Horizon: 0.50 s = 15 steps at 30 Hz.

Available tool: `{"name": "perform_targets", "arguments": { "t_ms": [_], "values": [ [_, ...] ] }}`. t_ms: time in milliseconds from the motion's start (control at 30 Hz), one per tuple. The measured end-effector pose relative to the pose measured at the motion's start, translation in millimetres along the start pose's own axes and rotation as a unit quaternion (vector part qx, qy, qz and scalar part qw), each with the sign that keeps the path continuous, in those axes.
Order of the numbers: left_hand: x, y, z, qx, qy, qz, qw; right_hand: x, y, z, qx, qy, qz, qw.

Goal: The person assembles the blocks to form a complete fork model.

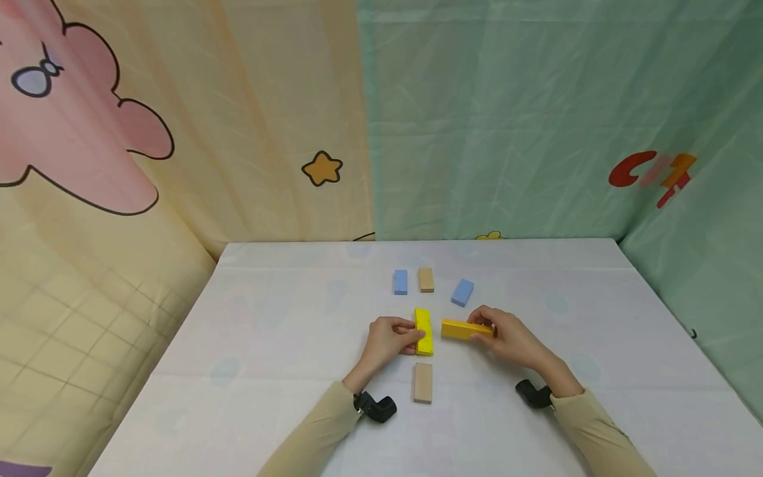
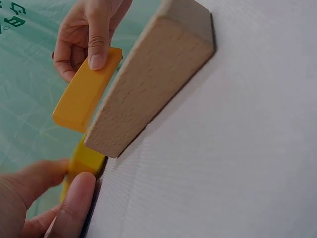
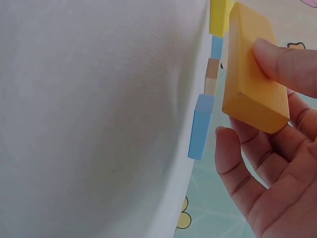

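At mid-table a bright yellow block [image 1: 424, 324] lies lengthwise away from the person, and my left hand [image 1: 390, 336] pinches it from its left side, thumb over its near half. The left wrist view shows thumb and fingers around this yellow block [image 2: 90, 157]. Just to the right, an orange-yellow block [image 1: 461, 328] points leftward in my right hand [image 1: 507, 334]. In the right wrist view the thumb presses one face of the orange-yellow block [image 3: 255, 74], with fingers behind it. A short gap separates the two blocks in the head view.
Nearer the person lies a plain wooden block [image 1: 422, 384]. Farther back are a blue block [image 1: 401, 282], a smaller-looking wooden block [image 1: 426, 279] and a tilted blue block [image 1: 462, 292]. The white-covered table [image 1: 268, 344] ends at hanging printed curtains [image 1: 489, 119].
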<state>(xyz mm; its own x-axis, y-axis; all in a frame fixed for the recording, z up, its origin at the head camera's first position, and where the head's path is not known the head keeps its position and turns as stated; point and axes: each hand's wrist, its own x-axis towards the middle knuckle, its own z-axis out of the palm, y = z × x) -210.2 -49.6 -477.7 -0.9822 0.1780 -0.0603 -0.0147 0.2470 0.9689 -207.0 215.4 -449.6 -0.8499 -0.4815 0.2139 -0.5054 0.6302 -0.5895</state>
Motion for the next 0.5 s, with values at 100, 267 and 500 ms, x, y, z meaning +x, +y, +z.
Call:
{"name": "perform_targets", "arguments": {
  "t_ms": [100, 267, 500],
  "values": [
    [0.5, -0.9, 0.7, -0.013, 0.005, -0.005, 0.9999, 0.0, 0.6, 0.1, 0.001, 0.000, -0.001, 1.0000],
    [0.6, -1.4, 1.7, -0.022, 0.010, -0.005, 0.9997, -0.1, 0.9, 0.5, 0.004, 0.001, -0.003, 1.0000],
    [0.2, -2.3, 1.2, -0.007, 0.004, 0.021, 0.9998, 0.0, 2.2, 0.9, 0.006, 0.014, -0.004, 0.9999]
  ]
}}
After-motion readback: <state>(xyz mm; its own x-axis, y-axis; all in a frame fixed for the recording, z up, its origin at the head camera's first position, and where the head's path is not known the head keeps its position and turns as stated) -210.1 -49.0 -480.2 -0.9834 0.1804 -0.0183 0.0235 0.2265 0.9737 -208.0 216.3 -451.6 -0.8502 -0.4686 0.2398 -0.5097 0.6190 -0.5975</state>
